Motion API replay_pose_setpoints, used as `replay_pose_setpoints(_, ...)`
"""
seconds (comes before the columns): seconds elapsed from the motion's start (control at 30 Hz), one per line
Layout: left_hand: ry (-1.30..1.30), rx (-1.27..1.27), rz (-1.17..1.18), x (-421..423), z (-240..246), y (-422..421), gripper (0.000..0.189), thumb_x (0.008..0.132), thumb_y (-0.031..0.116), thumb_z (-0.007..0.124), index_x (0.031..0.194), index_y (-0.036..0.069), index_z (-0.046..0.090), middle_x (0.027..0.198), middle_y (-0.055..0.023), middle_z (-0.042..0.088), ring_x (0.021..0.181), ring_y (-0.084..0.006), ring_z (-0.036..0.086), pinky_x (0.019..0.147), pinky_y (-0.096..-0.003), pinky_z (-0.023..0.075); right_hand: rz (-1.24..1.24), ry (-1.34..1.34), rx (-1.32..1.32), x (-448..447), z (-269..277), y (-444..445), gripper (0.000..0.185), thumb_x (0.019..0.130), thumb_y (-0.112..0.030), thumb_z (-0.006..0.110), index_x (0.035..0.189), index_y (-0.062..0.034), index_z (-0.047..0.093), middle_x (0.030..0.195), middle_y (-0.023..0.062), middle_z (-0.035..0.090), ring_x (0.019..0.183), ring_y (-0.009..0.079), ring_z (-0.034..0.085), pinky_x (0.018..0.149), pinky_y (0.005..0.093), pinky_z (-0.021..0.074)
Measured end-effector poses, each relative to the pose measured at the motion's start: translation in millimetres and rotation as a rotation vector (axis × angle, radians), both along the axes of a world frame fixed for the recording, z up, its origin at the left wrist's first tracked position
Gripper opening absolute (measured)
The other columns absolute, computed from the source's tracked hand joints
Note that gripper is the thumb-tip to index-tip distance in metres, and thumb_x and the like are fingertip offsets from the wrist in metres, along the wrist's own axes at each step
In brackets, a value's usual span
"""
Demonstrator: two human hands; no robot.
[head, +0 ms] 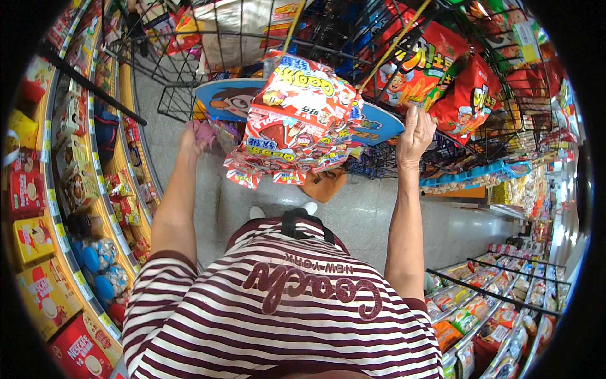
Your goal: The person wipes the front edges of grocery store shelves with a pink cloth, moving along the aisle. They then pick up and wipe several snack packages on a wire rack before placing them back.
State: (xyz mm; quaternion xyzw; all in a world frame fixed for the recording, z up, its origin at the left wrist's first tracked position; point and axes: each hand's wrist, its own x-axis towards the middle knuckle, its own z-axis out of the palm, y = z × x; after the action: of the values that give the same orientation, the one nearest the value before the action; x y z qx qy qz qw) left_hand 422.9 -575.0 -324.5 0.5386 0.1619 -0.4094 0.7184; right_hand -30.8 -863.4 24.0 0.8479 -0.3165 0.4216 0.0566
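My right hand [416, 130] is closed at the right edge of a blue cardboard sign [378, 125] with a cartoon face. Red-and-white candy packets [303, 111] hang in a bunch in front of the sign and cover its middle. Low at the sign's left side is my left hand [190, 137], small and partly blurred, against a pink item [204, 135]; whether its fingers grip this is unclear. Behind the sign rises a black wire rack [331, 49]. Red snack bags [466, 102] stand in its baskets beside my right hand.
Shelves of boxed drinks and sweets [45, 237] curve along the left. Tilted racks of packaged food [502, 312] stand at the lower right. An orange-brown item [326, 184] lies on the grey floor [208, 208] near my shoes. Yellow strips [397, 40] run down over the wire rack.
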Motion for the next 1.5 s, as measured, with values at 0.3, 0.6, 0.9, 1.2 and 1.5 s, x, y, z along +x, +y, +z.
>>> replay_pose_setpoints(0.3,-0.067,-0.308,0.011,-19.0,73.7,20.8,0.028,0.101,0.02,0.061,0.128,0.011,0.059,0.12,-0.0079,0.07,0.103,-0.0253,0.071,0.08,-0.0419,0.0626,0.066,-0.135,-0.057,1.1,-3.5,-2.2,0.018,0.099,-0.018,0.059,0.091,-0.0076,0.071,0.08,0.0087,0.066,0.074,0.0283,0.06,0.072,0.0397,0.0393)
replay_pose_setpoints(0.6,-0.387,0.289,-0.295,-108.7,48.2,121.9,0.023,0.1,0.016,0.061,0.117,0.002,0.063,0.099,-0.0073,0.072,0.083,-0.0222,0.07,0.072,-0.0374,0.0594,0.081,-0.185,-0.173,0.8,-3.5,-5.3,0.017,0.094,-0.02,0.065,0.08,-0.0106,0.07,0.073,0.0031,0.067,0.071,0.0244,0.063,0.069,0.0398,0.0403)
replay_pose_setpoints(0.9,-1.053,0.365,-1.05,-222.0,60.3,131.5,0.02,0.094,0.016,0.063,0.104,-0.001,0.068,0.091,-0.0201,0.07,0.079,-0.0343,0.068,0.073,-0.0425,0.0517,0.068,-0.181,-0.203,-1.4,-6.0,-6.9,0.024,0.097,-0.026,0.063,0.077,-0.0132,0.069,0.068,0.0034,0.063,0.067,0.0248,0.062,0.067,0.0417,0.0402)
replay_pose_setpoints(1.2,-1.291,0.104,-1.133,-326.5,164.0,33.9,0.025,0.09,0.016,0.067,0.11,0.001,0.068,0.095,-0.0206,0.066,0.084,-0.0393,0.066,0.074,-0.0443,0.0506,0.194,-0.112,-0.086,-19.6,13.2,3.9,0.025,0.098,-0.025,0.063,0.108,-0.0053,0.072,0.096,0.0117,0.071,0.093,0.0295,0.066,0.08,0.0405,0.049)
replay_pose_setpoints(1.5,-0.708,-0.156,-1.003,-432.0,224.6,-87.7,0.021,0.097,0.012,0.064,0.113,0.0,0.068,0.094,-0.0047,0.071,0.077,-0.0103,0.063,0.067,-0.0289,0.0485,0.329,-0.418,0.468,-150.3,-40.9,24.7,0.04,0.101,-0.022,0.058,0.13,0.0047,0.059,0.122,0.0211,0.061,0.113,0.034,0.06,0.101,0.0412,0.0461)
